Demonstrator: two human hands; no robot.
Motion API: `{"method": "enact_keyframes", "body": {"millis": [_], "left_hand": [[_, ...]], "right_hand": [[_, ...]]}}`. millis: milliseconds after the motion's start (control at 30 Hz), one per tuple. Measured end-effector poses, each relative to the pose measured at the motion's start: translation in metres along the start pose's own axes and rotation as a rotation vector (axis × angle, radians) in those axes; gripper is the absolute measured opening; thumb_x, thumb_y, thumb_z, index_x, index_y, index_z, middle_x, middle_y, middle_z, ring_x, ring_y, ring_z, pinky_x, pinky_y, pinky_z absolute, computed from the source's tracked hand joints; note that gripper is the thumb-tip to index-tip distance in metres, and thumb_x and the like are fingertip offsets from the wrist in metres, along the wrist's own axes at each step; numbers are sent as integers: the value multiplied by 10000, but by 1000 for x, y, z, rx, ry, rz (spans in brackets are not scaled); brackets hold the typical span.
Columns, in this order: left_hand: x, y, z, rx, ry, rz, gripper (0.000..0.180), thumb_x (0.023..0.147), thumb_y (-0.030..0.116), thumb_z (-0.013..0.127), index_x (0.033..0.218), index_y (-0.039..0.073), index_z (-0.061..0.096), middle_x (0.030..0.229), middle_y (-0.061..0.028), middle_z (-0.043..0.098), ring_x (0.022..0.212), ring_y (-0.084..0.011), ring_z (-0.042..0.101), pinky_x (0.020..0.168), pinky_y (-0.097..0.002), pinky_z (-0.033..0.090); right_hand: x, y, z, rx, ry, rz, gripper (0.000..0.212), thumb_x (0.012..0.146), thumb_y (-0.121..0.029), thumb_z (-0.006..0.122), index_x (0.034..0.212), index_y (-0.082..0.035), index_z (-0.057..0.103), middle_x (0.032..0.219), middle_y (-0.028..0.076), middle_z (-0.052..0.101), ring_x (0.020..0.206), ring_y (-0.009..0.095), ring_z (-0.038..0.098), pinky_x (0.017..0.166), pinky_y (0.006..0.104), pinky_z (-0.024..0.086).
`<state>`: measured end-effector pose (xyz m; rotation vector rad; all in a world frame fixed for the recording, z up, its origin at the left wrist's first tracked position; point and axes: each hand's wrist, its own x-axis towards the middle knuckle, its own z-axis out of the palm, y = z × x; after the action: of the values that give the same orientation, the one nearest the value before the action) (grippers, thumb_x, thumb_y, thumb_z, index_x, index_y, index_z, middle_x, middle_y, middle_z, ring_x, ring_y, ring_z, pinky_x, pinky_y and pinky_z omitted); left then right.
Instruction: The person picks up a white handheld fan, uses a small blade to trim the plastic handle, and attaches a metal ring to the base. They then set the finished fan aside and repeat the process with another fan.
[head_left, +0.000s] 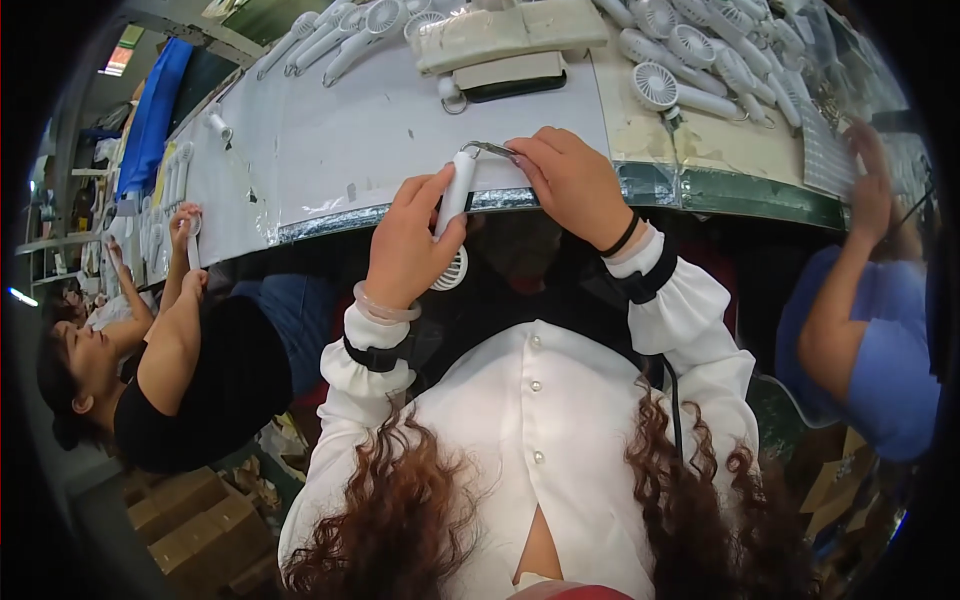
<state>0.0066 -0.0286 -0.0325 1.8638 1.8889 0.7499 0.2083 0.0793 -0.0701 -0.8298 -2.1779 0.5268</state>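
My left hand (408,240) is closed around the handle of a white handheld fan (457,193). The handle's end points up and away over the table edge, while the round grille head hangs below the hand, partly covered by it. A metal ring sits at the handle's end. My right hand (583,190) pinches a small, thin metal piece (493,149) that reaches to that ring; its exact kind is too small to make out.
White handheld fans (690,45) lie piled at the far right, with several more (350,35) at the far left. A wrapped block (510,38) and a dark flat case (515,90) lie ahead on the table (330,150). Co-workers sit at both sides.
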Motion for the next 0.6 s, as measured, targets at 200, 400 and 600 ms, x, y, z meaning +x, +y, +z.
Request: {"method": "enact_keyframes", "body": {"millis": [200,400,600], "left_hand": [[1,4,-1,2,-21,-36,522,829,136,682,1336,71,572,1184,-105,601,782,-224,640,709,-324,538],[1,0,-2,-25,-25,-63,525,821,120,685,1333,80,576,1200,-108,598,799,-222,648,709,-316,544],[0,3,-2,-18,-18,-44,518,819,117,687,1325,85,582,1195,-107,598,806,-223,650,712,-315,545]], "right_hand": [[-6,-2,-1,-162,49,-113,239,832,-62,701,1068,-105,689,887,35,625,812,232,635,631,337,521],[-6,-3,2,-180,46,-122,259,817,-49,704,1069,-107,690,893,24,627,820,216,635,631,326,523],[-8,-5,2,-170,35,-132,277,803,-35,701,1072,-102,687,908,21,626,826,215,631,632,323,524]]}}
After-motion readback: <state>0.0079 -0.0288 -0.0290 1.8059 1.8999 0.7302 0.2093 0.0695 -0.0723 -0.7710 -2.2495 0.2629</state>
